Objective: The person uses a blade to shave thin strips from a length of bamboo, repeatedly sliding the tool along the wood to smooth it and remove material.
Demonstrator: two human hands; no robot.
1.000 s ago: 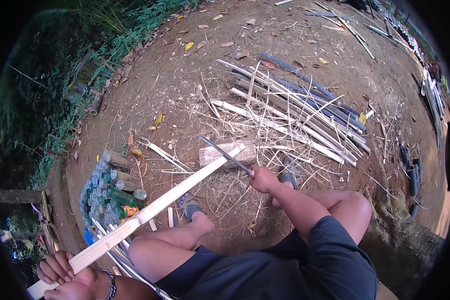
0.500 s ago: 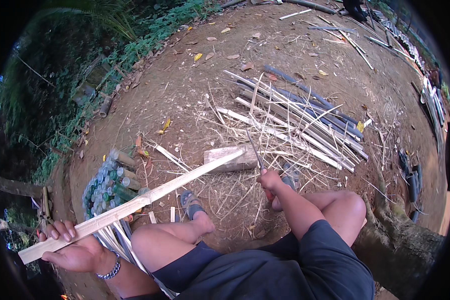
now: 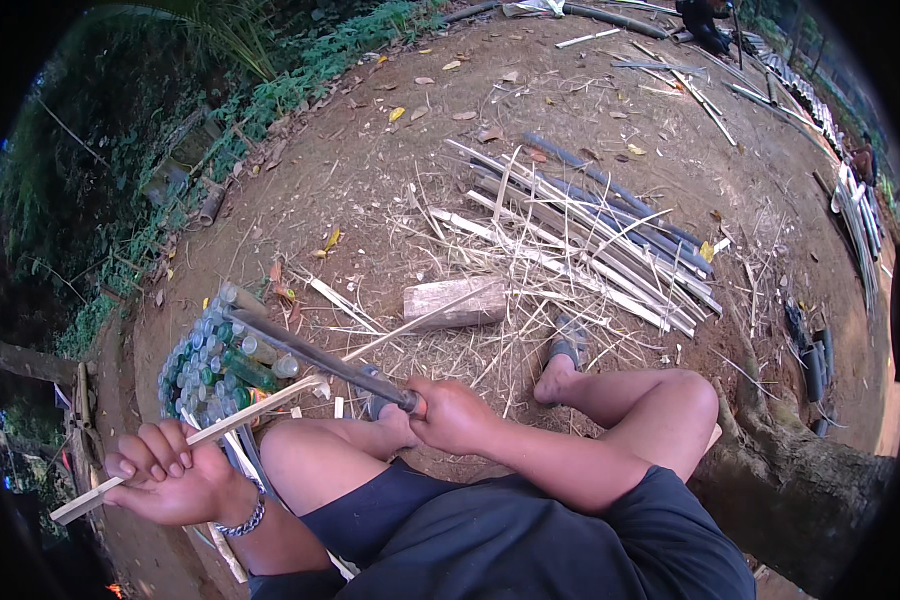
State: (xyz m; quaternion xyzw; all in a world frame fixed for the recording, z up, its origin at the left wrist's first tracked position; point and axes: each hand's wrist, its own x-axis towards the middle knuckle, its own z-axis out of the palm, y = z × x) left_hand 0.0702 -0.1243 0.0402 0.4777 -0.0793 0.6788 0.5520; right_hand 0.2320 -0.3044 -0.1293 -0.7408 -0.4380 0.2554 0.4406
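My left hand [image 3: 185, 475] is closed around the near end of a long pale bamboo strip [image 3: 260, 409]. The strip slants up and away to the right, its narrow side showing, with a knot partway along; its thin far end reaches a short wooden block [image 3: 452, 312] on the ground. In my right hand [image 3: 458, 416], in front of my body, is the handle of a long-bladed knife [image 3: 315, 362]. Its dark blade points up and left and crosses the strip in this view, just beyond the knot. Whether blade and strip touch I cannot tell.
Glass bottles [image 3: 210, 365] are heaped by my left knee. Beyond the block lies a pile of split bamboo [image 3: 590, 240] among shavings. A tree root [image 3: 800, 480] is at my right. Green undergrowth [image 3: 300, 60] borders the far left; a person [image 3: 707, 25] is far off.
My right hand has swung the knife left and nearer, from beside the block to across the strip. My left hand has moved slightly right, and the strip has turned from broad face to narrow edge.
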